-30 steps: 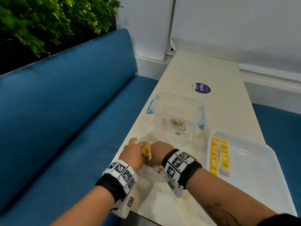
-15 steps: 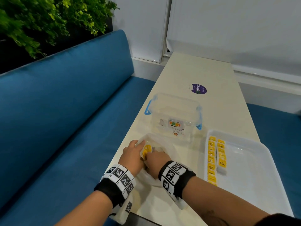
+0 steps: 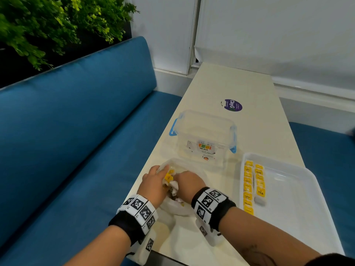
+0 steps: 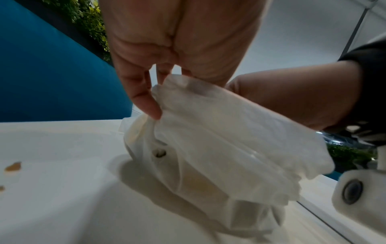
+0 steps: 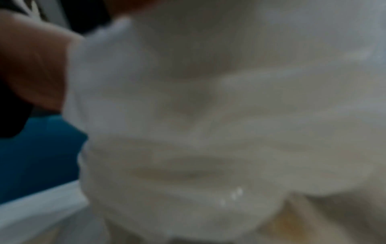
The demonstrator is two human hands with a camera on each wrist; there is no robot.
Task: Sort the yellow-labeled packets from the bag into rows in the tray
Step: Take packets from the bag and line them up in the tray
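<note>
A thin white plastic bag (image 3: 173, 207) lies crumpled near the table's front left edge, with both hands at its mouth. My left hand (image 3: 163, 172) pinches the bag's rim (image 4: 177, 85) and holds it up. My right hand (image 3: 184, 179) is pushed into the opening, its fingers hidden by the plastic. One yellow-labeled packet (image 3: 169, 176) shows between the two hands. The white tray (image 3: 292, 208) to the right holds two rows of yellow-labeled packets (image 3: 247, 189) along its left side. In the right wrist view the blurred bag (image 5: 208, 115) fills the frame.
A clear lidded box with blue clips (image 3: 205, 131) stands just behind the bag. A purple sticker (image 3: 232, 105) lies farther back on the cream table (image 3: 249, 83). A blue sofa (image 3: 76, 150) runs along the left, close to the table edge.
My right hand has gone deeper into the bag's mouth next to the left hand. The left hand keeps its hold on the rim. The tray's rows are unchanged.
</note>
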